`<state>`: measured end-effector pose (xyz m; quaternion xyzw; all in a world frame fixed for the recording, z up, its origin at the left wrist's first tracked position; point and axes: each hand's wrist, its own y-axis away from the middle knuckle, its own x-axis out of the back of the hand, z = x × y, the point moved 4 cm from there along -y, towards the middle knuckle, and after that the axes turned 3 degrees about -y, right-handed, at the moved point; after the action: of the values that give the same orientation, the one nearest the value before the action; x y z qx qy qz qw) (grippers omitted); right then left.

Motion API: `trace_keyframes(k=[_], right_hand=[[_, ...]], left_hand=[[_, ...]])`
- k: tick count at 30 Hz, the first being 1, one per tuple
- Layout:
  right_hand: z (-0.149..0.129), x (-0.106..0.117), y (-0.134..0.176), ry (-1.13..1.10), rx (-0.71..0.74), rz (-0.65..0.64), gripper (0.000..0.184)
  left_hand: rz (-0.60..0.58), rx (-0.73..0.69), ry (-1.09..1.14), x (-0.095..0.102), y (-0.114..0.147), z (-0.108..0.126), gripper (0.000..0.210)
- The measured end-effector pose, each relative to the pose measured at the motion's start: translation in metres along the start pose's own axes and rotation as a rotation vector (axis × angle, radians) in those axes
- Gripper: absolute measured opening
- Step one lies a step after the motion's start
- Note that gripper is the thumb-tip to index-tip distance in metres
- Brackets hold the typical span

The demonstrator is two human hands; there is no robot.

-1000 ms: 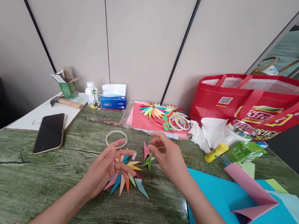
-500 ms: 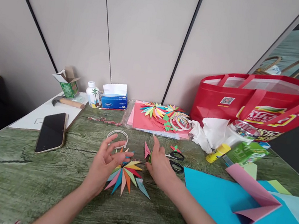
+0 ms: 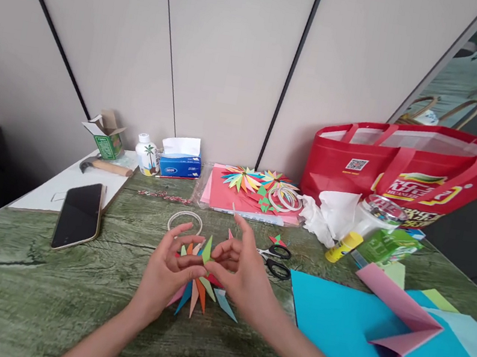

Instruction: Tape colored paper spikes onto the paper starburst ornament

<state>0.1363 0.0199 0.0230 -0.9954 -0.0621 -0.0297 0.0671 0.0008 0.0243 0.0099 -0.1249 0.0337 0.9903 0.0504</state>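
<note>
Both my hands meet above a multi-coloured folded paper star lying on the table. Between thumb and fingers my right hand pinches a light green folded paper piece, point up. A small white strip, like tape, sticks up from its raised index fingertip. My left hand closes on the green piece's lower left side with thumb and fingers. The hands cover much of the star. Just beyond them lie a roll of white tape, a pink folded piece and black-handled scissors.
A phone and hammer lie left. Behind are a bottle, tissue pack and finished paper stars. Right are a glue stick, red bag, blue paper and folded pink paper.
My right hand has moved left with the green piece, bringing it over the star to my left hand, which now closes on it too. The view has shifted slightly.
</note>
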Motion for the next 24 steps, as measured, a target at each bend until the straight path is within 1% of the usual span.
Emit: trace_keyframes(k=[2,4,6,8,9,12,13,14,16,19,21,24], right_hand=[[0.001,0.000,0.000,0.008,0.013,0.023,0.081],[0.001,0.001,0.000,0.030,0.024,0.007,0.079],[-0.001,0.002,-0.001,0.058,0.029,-0.022,0.074],[-0.003,0.004,-0.002,0.087,0.028,-0.024,0.067],[-0.005,0.007,-0.003,0.099,0.034,-0.006,0.060],[-0.008,0.014,-0.007,0.086,0.066,0.062,0.030],[-0.008,0.016,-0.008,0.067,0.069,0.063,0.025],[-0.008,0.019,-0.010,0.052,0.070,0.060,0.026],[-0.010,0.028,-0.013,0.072,0.070,0.058,0.036],[-0.016,0.048,-0.016,0.256,0.110,0.105,0.045],[-0.015,0.054,-0.016,0.425,0.064,0.017,0.049],[-0.006,0.047,-0.015,0.747,-0.113,-0.172,0.064]], left_hand=[[0.005,0.007,0.000,0.000,0.000,0.002,0.066],[0.006,0.024,-0.007,0.000,0.000,0.002,0.064],[0.010,0.041,-0.014,0.002,-0.001,0.002,0.064],[0.013,0.054,-0.017,0.003,-0.002,0.001,0.065],[0.012,0.058,-0.014,0.003,-0.003,0.000,0.066],[-0.004,0.076,-0.005,0.004,-0.003,-0.001,0.069],[-0.016,0.087,-0.001,0.004,-0.004,-0.002,0.070],[-0.026,0.096,0.001,0.004,-0.004,-0.002,0.070],[-0.014,0.082,-0.010,0.006,-0.006,-0.001,0.069],[0.063,-0.013,-0.060,0.011,-0.009,0.004,0.063],[0.073,-0.052,-0.079,0.011,-0.009,0.006,0.061],[0.034,-0.052,-0.070,0.008,-0.007,0.005,0.058]])
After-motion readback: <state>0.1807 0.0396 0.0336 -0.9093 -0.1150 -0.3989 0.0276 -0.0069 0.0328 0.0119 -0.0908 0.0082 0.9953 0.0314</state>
